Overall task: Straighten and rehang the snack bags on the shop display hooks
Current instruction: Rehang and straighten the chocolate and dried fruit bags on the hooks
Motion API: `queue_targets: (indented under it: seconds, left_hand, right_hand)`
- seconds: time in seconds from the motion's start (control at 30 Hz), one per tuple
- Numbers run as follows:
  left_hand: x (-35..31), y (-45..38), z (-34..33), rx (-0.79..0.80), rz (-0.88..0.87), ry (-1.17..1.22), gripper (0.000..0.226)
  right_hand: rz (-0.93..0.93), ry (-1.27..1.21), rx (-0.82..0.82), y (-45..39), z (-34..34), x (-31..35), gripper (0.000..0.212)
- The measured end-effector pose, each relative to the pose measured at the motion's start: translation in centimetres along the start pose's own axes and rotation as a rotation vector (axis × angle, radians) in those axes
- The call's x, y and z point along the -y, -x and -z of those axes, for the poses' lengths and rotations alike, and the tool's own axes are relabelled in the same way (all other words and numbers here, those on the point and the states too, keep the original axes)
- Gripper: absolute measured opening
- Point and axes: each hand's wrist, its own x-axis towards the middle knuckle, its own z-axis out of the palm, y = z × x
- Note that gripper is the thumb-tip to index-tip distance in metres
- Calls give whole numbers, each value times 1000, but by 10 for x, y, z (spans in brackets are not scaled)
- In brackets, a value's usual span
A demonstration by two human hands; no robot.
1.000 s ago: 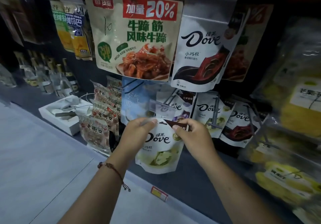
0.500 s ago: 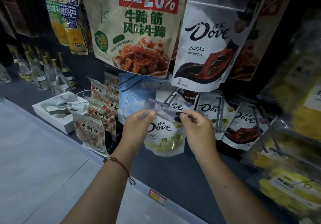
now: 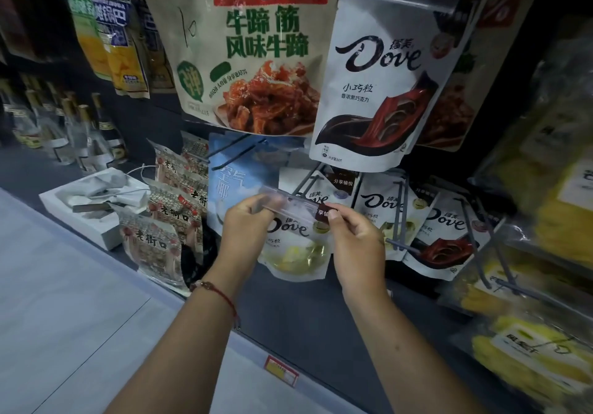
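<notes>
Shelving fills the view, hung with a big beef-tendon bag above. Below it, a white Dove bag hangs between both hands, left hand and right hand each pinching its clear top strip at a grey hook.

Both hands — left hand, right hand — pinch the clear top strip of a white Dove bag before the display hooks.
</notes>
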Motion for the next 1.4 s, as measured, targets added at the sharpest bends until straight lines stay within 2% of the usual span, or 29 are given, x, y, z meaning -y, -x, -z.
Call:
queue_targets:
  seconds: [0.07, 0.17, 0.33, 0.47, 0.53, 0.6, 0.73, 0.83, 1.1, 1.4]
  left_hand:
    - [4, -2, -7, -42, -10, -4, 11]
    - [11, -3, -25, -102, -133, -71, 12]
    - [25, -10, -41, -160, -246, -103, 11]
    - [31, -12, -36, -202, -188, -252, 79]
    - [29, -3, -33, -168, -173, -353, 95]
    - [31, 7, -27, -134, -180, -549, 93]
    - [26, 46, -6, 13, -177, -1170, 86]
    - [14, 78, 18, 75, -206, -1439, 87]
    - [-54, 164, 51, 46, -372, -1623, 81]
    - [-205, 196, 32, -33, -616, -1728, 80]
  right_hand:
    - [-21, 2, -29, -2, -2, -4, 22]
    - [-37, -8, -49, -3, -3, -5, 25]
    - [-11, 90, 21, 0, 2, -10, 45]
    - [-6, 321, 114, 4, 5, -20, 66]
    - [11, 383, 169, 9, 5, -23, 75]
    - [43, 483, 239, 16, 7, -23, 80]
    - [64, 800, 384, 44, 24, -14, 84]
    - [87, 966, 457, 66, 41, -1, 83]
    - [239, 1029, 509, 120, 98, 65, 72]
    - [431, 1095, 452, 107, 151, 206, 75]
